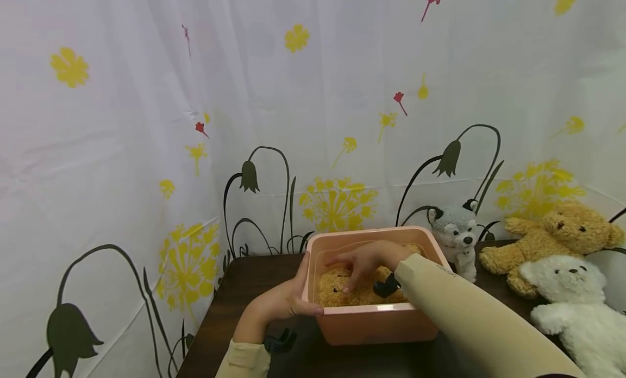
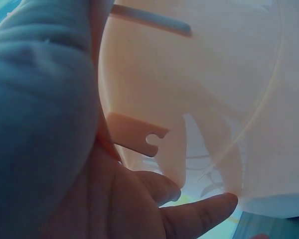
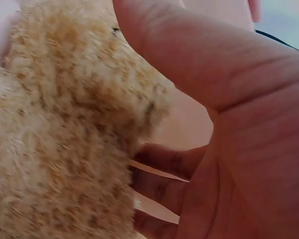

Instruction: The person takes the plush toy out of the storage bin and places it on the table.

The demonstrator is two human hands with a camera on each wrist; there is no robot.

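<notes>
A pink plastic bin point(image 1: 376, 326) stands on the dark table, with a golden-brown teddy bear point(image 1: 332, 285) lying inside. My left hand point(image 1: 281, 304) steadies the bin's front-left corner: the thumb lies along the front just under the rim, and fairly straight fingers point(image 2: 204, 211) rest along the outer left wall. Inside the bin, my right hand point(image 1: 371, 261) is over the bear, fingers spread. In the right wrist view its thumb point(image 3: 154, 30) lies across the bear's face, and the other fingers reach behind the curly fur point(image 3: 50, 149), their tips hidden. A gap shows between palm and snout.
Right of the bin sit a grey-and-white husky plush point(image 1: 457, 234), another golden-brown teddy bear point(image 1: 552, 242) and a white plush bear point(image 1: 577, 313). Behind the dark table point(image 1: 249, 280) hangs a white curtain point(image 1: 342, 95) printed with flowers.
</notes>
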